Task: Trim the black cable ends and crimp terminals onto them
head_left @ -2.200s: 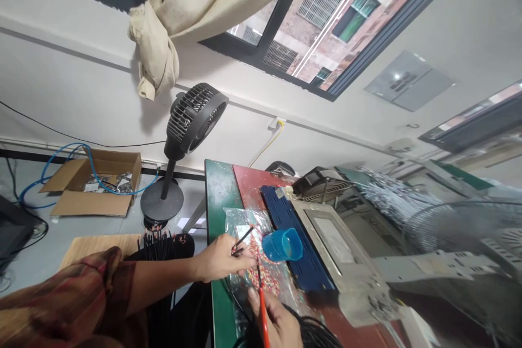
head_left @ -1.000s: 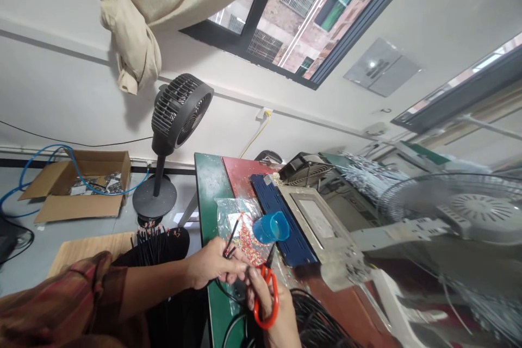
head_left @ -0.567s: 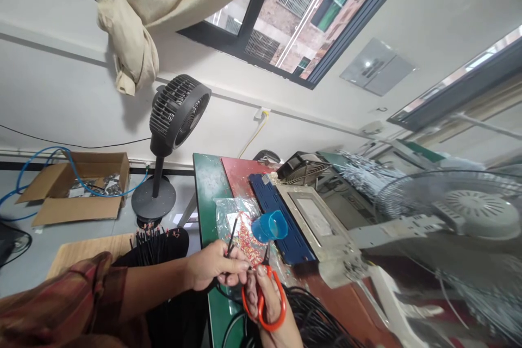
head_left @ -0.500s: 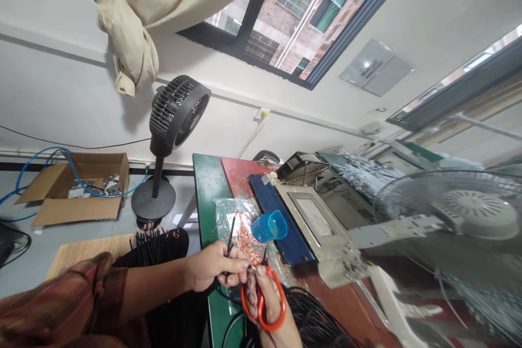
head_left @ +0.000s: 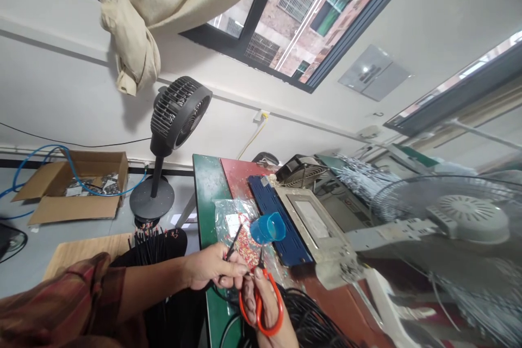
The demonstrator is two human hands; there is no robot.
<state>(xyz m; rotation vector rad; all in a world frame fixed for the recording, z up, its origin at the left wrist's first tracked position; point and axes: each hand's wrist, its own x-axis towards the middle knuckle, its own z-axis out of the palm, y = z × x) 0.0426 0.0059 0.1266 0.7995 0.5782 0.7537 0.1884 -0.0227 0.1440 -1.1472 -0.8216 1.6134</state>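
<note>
Green table (head_left: 206, 190), fan at 11 o'clock: left hand (head_left: 212, 269) pinches wire (head_left: 233, 243), right hand (head_left: 267, 310) grips red scissors (head_left: 261, 304) at 5 o'clock of it; trimming step, blades must meet wire end

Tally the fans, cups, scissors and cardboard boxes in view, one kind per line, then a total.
Fans: 2, black pedestal fan, grey wire-guard fan
Blue plastic cup: 1
Orange-handled scissors: 1
Brown cardboard box: 1
Total: 5
</note>
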